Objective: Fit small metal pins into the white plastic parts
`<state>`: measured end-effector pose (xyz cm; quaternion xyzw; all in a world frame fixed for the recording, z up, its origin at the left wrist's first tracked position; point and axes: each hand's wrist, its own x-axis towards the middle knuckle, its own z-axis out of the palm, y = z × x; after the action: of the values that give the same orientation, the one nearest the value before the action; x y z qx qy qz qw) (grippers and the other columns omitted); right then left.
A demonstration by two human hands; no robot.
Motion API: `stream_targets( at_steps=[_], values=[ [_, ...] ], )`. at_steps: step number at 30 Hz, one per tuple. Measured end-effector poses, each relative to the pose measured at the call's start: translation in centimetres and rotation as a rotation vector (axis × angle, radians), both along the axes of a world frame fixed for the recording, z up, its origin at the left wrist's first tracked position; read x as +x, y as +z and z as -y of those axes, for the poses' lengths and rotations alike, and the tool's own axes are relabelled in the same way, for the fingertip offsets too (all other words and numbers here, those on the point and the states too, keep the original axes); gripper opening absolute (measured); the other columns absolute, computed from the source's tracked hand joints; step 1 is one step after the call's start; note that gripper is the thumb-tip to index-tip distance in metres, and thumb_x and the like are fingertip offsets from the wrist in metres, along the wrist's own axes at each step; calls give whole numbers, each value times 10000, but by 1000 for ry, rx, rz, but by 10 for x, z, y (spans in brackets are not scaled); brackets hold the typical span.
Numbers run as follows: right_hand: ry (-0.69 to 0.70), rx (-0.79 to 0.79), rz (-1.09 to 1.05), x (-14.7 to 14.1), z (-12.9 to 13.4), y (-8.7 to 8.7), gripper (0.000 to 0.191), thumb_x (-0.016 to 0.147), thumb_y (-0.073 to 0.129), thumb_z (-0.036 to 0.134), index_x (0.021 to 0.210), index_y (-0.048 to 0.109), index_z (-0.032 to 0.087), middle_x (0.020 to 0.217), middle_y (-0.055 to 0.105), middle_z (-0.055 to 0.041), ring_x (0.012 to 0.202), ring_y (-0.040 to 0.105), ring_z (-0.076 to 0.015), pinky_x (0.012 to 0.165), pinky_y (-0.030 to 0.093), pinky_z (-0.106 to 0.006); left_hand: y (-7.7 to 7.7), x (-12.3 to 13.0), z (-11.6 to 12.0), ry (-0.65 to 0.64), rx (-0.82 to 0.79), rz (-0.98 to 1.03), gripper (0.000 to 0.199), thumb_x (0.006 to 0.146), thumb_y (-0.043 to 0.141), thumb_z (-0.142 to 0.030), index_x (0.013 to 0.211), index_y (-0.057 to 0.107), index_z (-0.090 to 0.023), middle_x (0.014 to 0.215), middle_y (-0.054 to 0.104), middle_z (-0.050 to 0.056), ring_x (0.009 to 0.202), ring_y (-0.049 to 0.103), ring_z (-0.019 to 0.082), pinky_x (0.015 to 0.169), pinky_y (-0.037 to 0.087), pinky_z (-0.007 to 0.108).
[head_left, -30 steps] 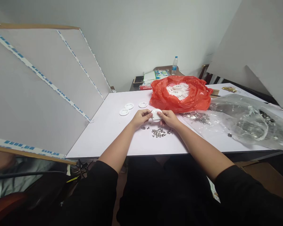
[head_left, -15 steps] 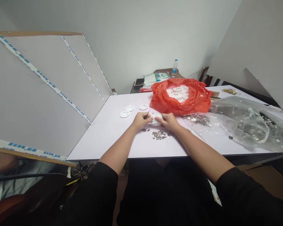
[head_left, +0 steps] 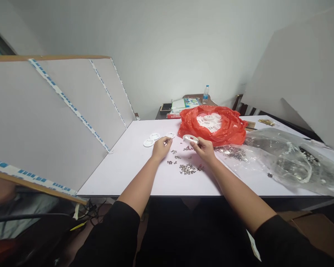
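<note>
The right hand (head_left: 206,149) holds a white disc (head_left: 195,140) by its rim, perhaps leaving its face clear, metal pieces (head_left: 187,169) at six o'clock, left hand (head_left: 161,149) pinched narrow, contents unclear.

I see R hand (head_left: 204,149) gripping a white disc (head_left: 194,141), tilted, held above table (head_left: 122,170). L hand (head_left: 161,149) has fingers bunched, tips right by the nearest of 3 loose discs (head_left: 149,142) twd far-left corner; can't tell if it's pinching smth. Small metal pcs (head_left: 187,169) in loose piles btwn hands & near edge. Red bag (head_left: 233,133) w/ white parts (head_left: 210,122) near far edge, clear bags (head_left: 289,157) twd right edge. Bottle (head_left: 205,97) past far edge.
</note>
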<state>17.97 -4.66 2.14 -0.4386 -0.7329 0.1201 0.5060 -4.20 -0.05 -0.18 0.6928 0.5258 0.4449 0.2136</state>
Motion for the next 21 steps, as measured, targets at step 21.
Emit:
stream_targets(
  at_steps=[21],
  values=[
    [-764, 0, 427, 55, -34, 54, 428, 850, 452, 306, 1187, 673, 161, 1215, 502, -196, 1160, 409, -315, 988, 349, -522, 12, -30, -6, 567, -461, -436, 414, 897, 591, -292, 1286, 547, -158, 1328, 486, 239, 1145, 591, 373, 860, 460, 460]
  ],
)
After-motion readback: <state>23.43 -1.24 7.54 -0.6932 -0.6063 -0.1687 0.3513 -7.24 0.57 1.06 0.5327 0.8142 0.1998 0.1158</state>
